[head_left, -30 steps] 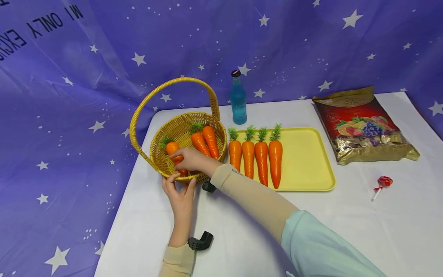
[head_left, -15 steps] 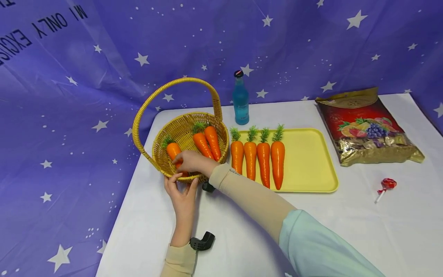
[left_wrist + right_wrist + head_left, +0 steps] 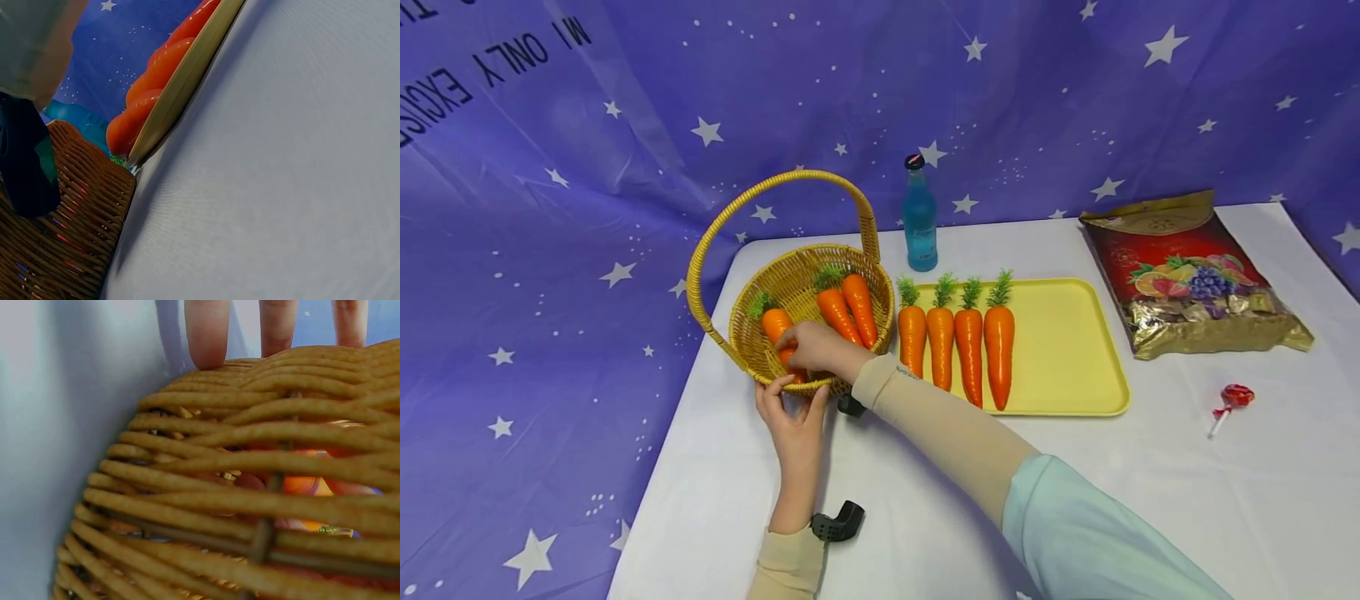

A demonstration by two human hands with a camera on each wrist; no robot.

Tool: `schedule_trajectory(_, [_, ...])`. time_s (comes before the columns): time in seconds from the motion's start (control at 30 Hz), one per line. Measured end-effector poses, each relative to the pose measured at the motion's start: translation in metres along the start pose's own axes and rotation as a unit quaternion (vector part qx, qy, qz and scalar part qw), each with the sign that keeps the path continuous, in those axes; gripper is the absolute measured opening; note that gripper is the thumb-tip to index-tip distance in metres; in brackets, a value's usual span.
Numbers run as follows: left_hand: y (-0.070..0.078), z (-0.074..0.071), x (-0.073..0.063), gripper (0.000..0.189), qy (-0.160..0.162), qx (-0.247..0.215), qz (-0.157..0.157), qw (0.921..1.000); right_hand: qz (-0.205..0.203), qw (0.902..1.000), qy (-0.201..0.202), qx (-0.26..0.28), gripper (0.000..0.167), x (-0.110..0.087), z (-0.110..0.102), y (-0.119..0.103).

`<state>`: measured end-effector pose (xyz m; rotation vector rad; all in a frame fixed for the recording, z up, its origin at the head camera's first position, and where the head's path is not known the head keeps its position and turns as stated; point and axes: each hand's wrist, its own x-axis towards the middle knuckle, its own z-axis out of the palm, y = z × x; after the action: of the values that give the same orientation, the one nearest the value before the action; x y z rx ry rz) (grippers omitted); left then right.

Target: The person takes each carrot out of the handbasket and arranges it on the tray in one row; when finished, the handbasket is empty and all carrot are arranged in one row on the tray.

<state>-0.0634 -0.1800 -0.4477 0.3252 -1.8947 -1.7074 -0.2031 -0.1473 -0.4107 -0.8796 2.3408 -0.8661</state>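
A yellow wicker basket point(image 3: 782, 265) with a tall arched handle stands at the left of the table and has three toy carrots with green tops in it. My left hand point(image 3: 793, 437) holds the basket's near side, fingers at the rim. Reaching over that rim, my right hand point(image 3: 823, 346) pinches the leftmost carrot point(image 3: 777, 323); its fingertips are partly hidden. The other two, an inner carrot point(image 3: 837, 312) and an outer carrot point(image 3: 861, 308), lie together on the right. In the right wrist view, fingertips point(image 3: 209, 344) touch the woven wall.
Right of the basket, a yellow tray point(image 3: 1060, 346) bears several carrots point(image 3: 970, 350) in a row. A blue bottle point(image 3: 920, 218) stands behind it. Farther right lie a red and gold candy bag point(image 3: 1187, 279) and a red lollipop point(image 3: 1235, 396). A starry purple cloth point(image 3: 1037, 108) hangs behind the table.
My right hand has shifted slightly along the leftmost carrot, right and down in the basket. The left hand stays at the rim. The whole view has moved slightly.
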Motion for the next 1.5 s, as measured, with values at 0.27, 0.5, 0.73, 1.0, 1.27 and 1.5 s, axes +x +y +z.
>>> schedule_trajectory(0.27, [-0.002,0.002,-0.002,0.046,-0.006,-0.002,-0.003,1.0,0.004,0.9989,-0.008,-0.047,0.037,-0.001,0.003,0.001])
schedule_trajectory(0.5, [0.0,0.002,-0.002,0.047,-0.004,-0.004,-0.006,1.0,-0.001,0.9998,0.018,-0.008,0.039,-0.003,0.001,0.002])
schedule_trajectory(0.73, [0.0,0.001,-0.003,0.048,-0.001,0.0,-0.001,1.0,-0.004,0.999,0.036,0.024,0.035,-0.008,-0.004,0.001])
schedule_trajectory(1.0, [-0.001,-0.001,-0.003,0.047,0.004,-0.006,0.008,0.9999,-0.029,0.9955,0.062,0.066,0.036,-0.018,-0.021,0.004])
schedule_trajectory(1.27, [-0.003,-0.002,-0.001,0.048,-0.002,-0.012,0.008,0.9999,-0.049,0.9891,0.1,0.096,0.036,-0.047,-0.052,0.01])
schedule_trajectory(1.5, [0.002,-0.002,-0.001,0.049,0.0,-0.003,-0.001,1.0,-0.068,0.9819,0.133,0.117,0.036,-0.082,-0.067,0.027])
